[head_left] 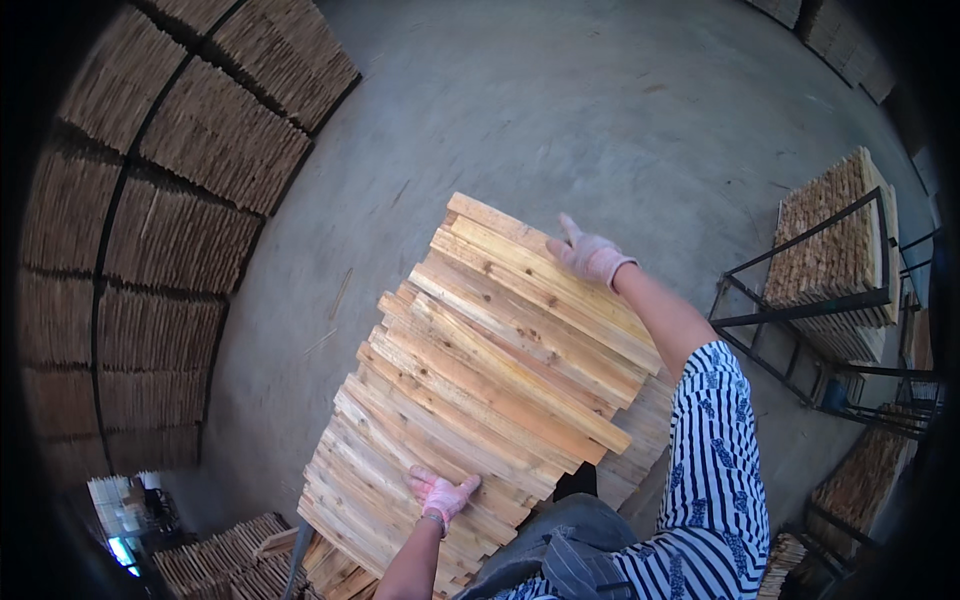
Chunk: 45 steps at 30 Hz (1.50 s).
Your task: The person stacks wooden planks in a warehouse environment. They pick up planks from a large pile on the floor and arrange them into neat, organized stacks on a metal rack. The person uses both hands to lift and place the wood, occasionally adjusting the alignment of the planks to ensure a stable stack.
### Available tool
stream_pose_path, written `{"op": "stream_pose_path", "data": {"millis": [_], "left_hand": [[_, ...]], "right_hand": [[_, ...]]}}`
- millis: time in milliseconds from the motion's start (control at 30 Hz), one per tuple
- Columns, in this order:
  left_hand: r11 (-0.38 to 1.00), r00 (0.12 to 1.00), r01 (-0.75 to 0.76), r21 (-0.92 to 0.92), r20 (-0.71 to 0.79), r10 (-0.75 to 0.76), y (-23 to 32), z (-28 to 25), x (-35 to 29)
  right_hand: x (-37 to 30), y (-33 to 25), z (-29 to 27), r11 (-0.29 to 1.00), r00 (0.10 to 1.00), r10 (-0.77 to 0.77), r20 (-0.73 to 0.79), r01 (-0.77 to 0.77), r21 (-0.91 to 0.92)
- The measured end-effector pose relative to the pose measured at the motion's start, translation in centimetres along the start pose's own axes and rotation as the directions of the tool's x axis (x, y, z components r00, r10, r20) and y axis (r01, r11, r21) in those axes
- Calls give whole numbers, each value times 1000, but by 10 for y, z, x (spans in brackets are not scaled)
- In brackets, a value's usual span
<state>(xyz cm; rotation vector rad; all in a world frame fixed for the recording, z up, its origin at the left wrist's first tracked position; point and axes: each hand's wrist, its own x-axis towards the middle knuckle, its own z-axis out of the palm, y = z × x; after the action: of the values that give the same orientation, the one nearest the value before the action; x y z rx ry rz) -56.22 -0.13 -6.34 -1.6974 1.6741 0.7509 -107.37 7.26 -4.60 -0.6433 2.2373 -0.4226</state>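
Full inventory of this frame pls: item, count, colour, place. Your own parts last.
Wooden strips: many, overlapping, pale yellow-brown, centre, beneath the hands
Tall stacked-wood wall: one, brown, left side
Black metal rack: one, black, right
Racked wood stack: one, light brown, on that rack
Lower-right wood stack: at least one, brown, partly dark
Lower-left wood stack: at least one, brown
Bright panel: one, blue-white, far lower left, kind unclear
Floor: one, grey, behind everything
Wood slivers: a few, tan, on the floor
Apron: one, dark grey, bottom centre
Striped sleeve: one, white and dark blue, right arm
Left hand: one, pinkish glove, on lower strips
Right hand: one, pinkish-white glove, at the strips' upper edge
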Motion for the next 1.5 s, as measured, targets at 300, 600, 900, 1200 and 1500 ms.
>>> {"op": "stream_pose_path", "data": {"millis": [300, 600, 900, 1200, 1500], "left_hand": [[691, 825, -464, -555, -554, 111, -102, -4, 19], [789, 808, 58, -611, -436, -397, -335, -32, 86], [225, 951, 29, -974, -42, -307, -419, -25, 102], [-143, 998, 48, -988, 53, -29, -439, -32, 113], [-89, 993, -13, -996, -3, -118, -447, -22, 115]], "right_hand": [[99, -51, 41, 986, 990, -121, -78, 110, -126], [107, -92, 61, 957, 939, 30, -341, -126, -262], [130, -67, 63, 908, 921, -133, -365, -35, -418], [126, -75, 67, 891, 909, -212, -358, 28, -454], [134, -60, 66, 885, 905, -179, -386, -23, -465]]}}
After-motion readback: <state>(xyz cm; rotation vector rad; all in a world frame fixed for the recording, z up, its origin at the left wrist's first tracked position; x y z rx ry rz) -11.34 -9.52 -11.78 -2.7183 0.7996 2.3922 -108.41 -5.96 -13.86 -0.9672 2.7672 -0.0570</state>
